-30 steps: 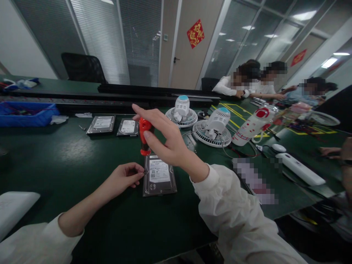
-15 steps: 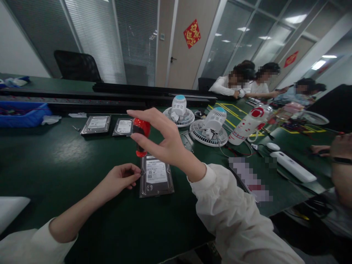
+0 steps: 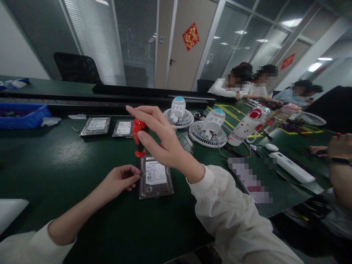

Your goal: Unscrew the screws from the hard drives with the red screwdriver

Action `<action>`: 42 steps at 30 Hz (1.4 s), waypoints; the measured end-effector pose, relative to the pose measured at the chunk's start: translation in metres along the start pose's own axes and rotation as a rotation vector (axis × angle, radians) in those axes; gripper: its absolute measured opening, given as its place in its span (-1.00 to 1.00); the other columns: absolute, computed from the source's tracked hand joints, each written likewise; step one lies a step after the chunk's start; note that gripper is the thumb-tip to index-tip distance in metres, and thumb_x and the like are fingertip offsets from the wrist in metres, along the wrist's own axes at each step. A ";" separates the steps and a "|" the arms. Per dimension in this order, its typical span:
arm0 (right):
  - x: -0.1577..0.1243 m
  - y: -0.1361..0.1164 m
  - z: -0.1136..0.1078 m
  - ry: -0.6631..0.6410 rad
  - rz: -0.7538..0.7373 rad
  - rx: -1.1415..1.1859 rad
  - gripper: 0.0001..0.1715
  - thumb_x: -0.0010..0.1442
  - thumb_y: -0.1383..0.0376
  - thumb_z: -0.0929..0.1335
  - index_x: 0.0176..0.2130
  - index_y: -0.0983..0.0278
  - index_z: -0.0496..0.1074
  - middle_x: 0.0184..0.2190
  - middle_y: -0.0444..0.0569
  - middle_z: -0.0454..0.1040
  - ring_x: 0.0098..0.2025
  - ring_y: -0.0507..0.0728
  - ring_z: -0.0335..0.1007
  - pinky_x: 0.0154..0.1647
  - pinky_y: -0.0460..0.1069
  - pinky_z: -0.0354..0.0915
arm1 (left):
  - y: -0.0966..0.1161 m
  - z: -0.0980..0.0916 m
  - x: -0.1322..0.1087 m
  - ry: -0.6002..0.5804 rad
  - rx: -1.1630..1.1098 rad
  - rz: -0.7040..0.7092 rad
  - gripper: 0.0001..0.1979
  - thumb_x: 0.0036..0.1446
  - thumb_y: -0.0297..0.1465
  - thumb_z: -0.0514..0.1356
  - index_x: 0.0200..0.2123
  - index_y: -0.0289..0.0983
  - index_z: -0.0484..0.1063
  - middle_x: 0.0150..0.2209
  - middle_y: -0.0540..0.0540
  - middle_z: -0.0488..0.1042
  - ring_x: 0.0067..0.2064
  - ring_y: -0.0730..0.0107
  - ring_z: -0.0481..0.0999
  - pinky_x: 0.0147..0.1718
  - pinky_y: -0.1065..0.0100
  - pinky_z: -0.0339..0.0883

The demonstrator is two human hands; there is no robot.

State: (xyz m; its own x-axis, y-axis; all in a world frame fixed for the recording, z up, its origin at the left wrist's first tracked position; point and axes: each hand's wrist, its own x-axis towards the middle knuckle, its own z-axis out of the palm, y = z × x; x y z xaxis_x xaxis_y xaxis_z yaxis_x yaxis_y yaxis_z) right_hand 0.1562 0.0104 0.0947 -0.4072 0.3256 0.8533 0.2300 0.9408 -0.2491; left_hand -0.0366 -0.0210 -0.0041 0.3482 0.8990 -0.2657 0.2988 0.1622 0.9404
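A hard drive (image 3: 156, 179) with a white label lies flat on the green table. Over its upper left edge stands a red and black screwdriver (image 3: 139, 141), handle up, its shaft mostly out of sight. My right hand (image 3: 162, 137) has the handle between thumb and fingers, the index finger stretched past its top. At the drive's left edge my left hand (image 3: 122, 179) pinches with thumb and index finger; a small dark thing shows at the fingertips, too small to name. Two more hard drives, one on the left (image 3: 95, 126) and one nearer (image 3: 123, 128), lie farther back.
Two white fans (image 3: 208, 134) lie behind and right of my right hand. A white bottle (image 3: 244, 126), a long white device (image 3: 291, 167) and cables are farther right. A blue bin (image 3: 23, 116) stands at left. Other people sit at the far right; another person's arm (image 3: 341, 161) is nearby.
My right thumb and fingers have shifted around the screwdriver handle, the thumb now farther right. My left hand keeps its pinch at the drive's edge. The view has tilted slightly.
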 end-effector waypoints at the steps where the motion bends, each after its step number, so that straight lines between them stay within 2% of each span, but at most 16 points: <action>1: 0.000 0.000 0.001 -0.021 -0.003 0.015 -0.46 0.51 0.19 0.08 0.27 0.39 0.29 0.17 0.19 0.41 0.24 0.14 0.33 0.32 0.16 0.34 | 0.000 0.000 0.000 -0.001 0.001 0.002 -0.56 -0.11 -0.02 0.43 -0.37 -0.24 0.46 -0.42 0.01 0.50 -0.47 0.42 0.44 -0.48 0.36 0.37; 3: -0.001 0.000 0.002 -0.049 0.028 -0.001 -0.47 0.51 0.21 0.05 0.31 0.35 0.23 0.19 0.15 0.42 0.22 0.12 0.35 0.32 0.18 0.35 | -0.001 -0.001 0.001 -0.006 0.006 0.004 -0.56 -0.11 -0.01 0.43 -0.37 -0.23 0.46 -0.44 0.01 0.49 -0.47 0.41 0.44 -0.48 0.36 0.37; 7: -0.003 0.001 0.002 -0.067 0.123 -0.111 -0.49 0.49 0.09 0.18 0.26 0.29 0.28 0.01 0.06 0.46 0.06 0.14 0.37 0.19 0.22 0.44 | -0.002 -0.001 0.001 -0.018 0.015 -0.002 -0.57 -0.09 -0.02 0.42 -0.35 -0.23 0.47 -0.44 0.02 0.49 -0.46 0.40 0.45 -0.47 0.34 0.37; 9: -0.003 0.001 0.002 -0.089 0.117 -0.119 -0.49 0.51 0.13 0.12 0.29 0.30 0.26 0.06 0.08 0.43 0.13 0.14 0.35 0.23 0.21 0.42 | -0.002 -0.001 0.001 -0.014 0.010 -0.007 -0.57 -0.10 -0.03 0.42 -0.36 -0.23 0.46 -0.45 0.03 0.47 -0.47 0.40 0.44 -0.47 0.34 0.36; 12: -0.001 0.002 0.001 -0.113 0.019 -0.040 -0.46 0.51 0.28 -0.01 0.32 0.34 0.18 0.27 0.14 0.34 0.29 0.10 0.27 0.36 0.18 0.31 | 0.000 0.001 0.001 -0.009 -0.013 -0.020 -0.56 -0.13 -0.03 0.42 -0.37 -0.24 0.45 -0.46 0.05 0.45 -0.49 0.44 0.41 -0.48 0.35 0.35; 14: -0.001 0.002 0.001 -0.105 -0.017 0.004 -0.47 0.51 0.29 0.01 0.32 0.33 0.19 0.29 0.14 0.35 0.29 0.09 0.29 0.37 0.15 0.30 | 0.001 0.001 0.000 -0.012 -0.022 -0.024 -0.56 -0.14 -0.04 0.43 -0.37 -0.24 0.45 -0.46 0.05 0.46 -0.50 0.46 0.41 -0.48 0.36 0.35; 18: -0.002 0.002 0.001 -0.055 0.098 -0.058 -0.54 0.49 0.13 0.18 0.24 0.25 0.33 0.01 0.04 0.51 0.06 0.12 0.41 0.17 0.16 0.43 | 0.001 0.001 0.000 -0.010 -0.008 -0.011 -0.59 -0.10 -0.06 0.41 -0.37 -0.23 0.45 -0.46 0.05 0.46 -0.49 0.45 0.42 -0.48 0.36 0.36; 20: -0.002 0.002 0.000 -0.037 0.086 -0.079 -0.55 0.47 0.11 0.22 0.21 0.25 0.37 -0.07 0.02 0.53 0.02 0.13 0.42 0.15 0.17 0.43 | 0.000 0.000 0.000 -0.013 -0.006 -0.004 -0.59 -0.10 -0.05 0.41 -0.37 -0.23 0.45 -0.46 0.05 0.47 -0.50 0.45 0.42 -0.48 0.36 0.37; 22: -0.001 0.003 0.000 -0.035 0.023 -0.064 -0.54 0.49 0.17 0.18 0.23 0.29 0.35 0.02 0.06 0.55 0.08 0.14 0.42 0.23 0.19 0.37 | -0.001 0.000 0.001 -0.013 0.002 0.000 -0.58 -0.11 -0.03 0.41 -0.36 -0.23 0.45 -0.45 0.04 0.47 -0.49 0.45 0.42 -0.48 0.36 0.37; 24: 0.000 0.003 0.000 -0.055 -0.020 -0.032 -0.51 0.49 0.26 0.10 0.27 0.33 0.30 0.21 0.12 0.48 0.22 0.14 0.38 0.33 0.21 0.29 | -0.002 0.000 0.002 -0.009 0.013 0.005 -0.57 -0.11 -0.02 0.42 -0.36 -0.23 0.46 -0.45 0.03 0.48 -0.49 0.43 0.43 -0.49 0.36 0.37; 26: 0.000 0.002 0.001 -0.074 -0.008 -0.014 -0.48 0.49 0.30 0.05 0.31 0.31 0.25 0.29 0.13 0.42 0.27 0.14 0.35 0.37 0.21 0.25 | -0.003 -0.001 0.002 -0.007 0.018 0.010 -0.57 -0.10 -0.02 0.42 -0.36 -0.22 0.47 -0.45 0.02 0.48 -0.48 0.42 0.44 -0.50 0.36 0.37; 31: -0.003 0.003 0.001 -0.008 0.075 -0.068 -0.60 0.47 0.19 0.20 0.19 0.29 0.33 0.03 0.05 0.53 0.06 0.14 0.43 0.22 0.16 0.37 | -0.004 -0.001 0.003 -0.008 0.017 0.006 -0.58 -0.09 -0.03 0.42 -0.35 -0.23 0.47 -0.43 0.01 0.49 -0.47 0.41 0.44 -0.49 0.36 0.37; 36: -0.003 0.005 0.002 0.009 0.069 -0.078 -0.62 0.46 0.16 0.26 0.18 0.26 0.32 0.04 0.04 0.51 0.02 0.13 0.42 0.15 0.13 0.39 | -0.003 -0.001 0.002 -0.011 0.015 -0.004 -0.60 -0.08 -0.05 0.42 -0.35 -0.22 0.46 -0.43 0.02 0.48 -0.47 0.41 0.44 -0.48 0.35 0.37; 42: -0.001 0.004 0.001 0.001 0.108 -0.107 -0.51 0.38 -0.05 0.33 0.05 0.26 0.39 -0.06 0.03 0.51 -0.08 0.13 0.40 0.09 0.13 0.42 | -0.001 0.000 0.001 -0.010 -0.011 -0.007 -0.61 -0.10 -0.07 0.40 -0.36 -0.24 0.45 -0.46 0.06 0.45 -0.50 0.48 0.38 -0.48 0.37 0.33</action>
State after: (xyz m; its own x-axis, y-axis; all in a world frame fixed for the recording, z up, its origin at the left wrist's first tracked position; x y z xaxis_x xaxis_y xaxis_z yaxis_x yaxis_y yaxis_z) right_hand 0.1566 0.0143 0.0917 -0.3743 0.4246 0.8244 0.3657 0.8846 -0.2895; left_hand -0.0369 -0.0199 -0.0056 0.3545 0.8938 -0.2745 0.2912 0.1734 0.9408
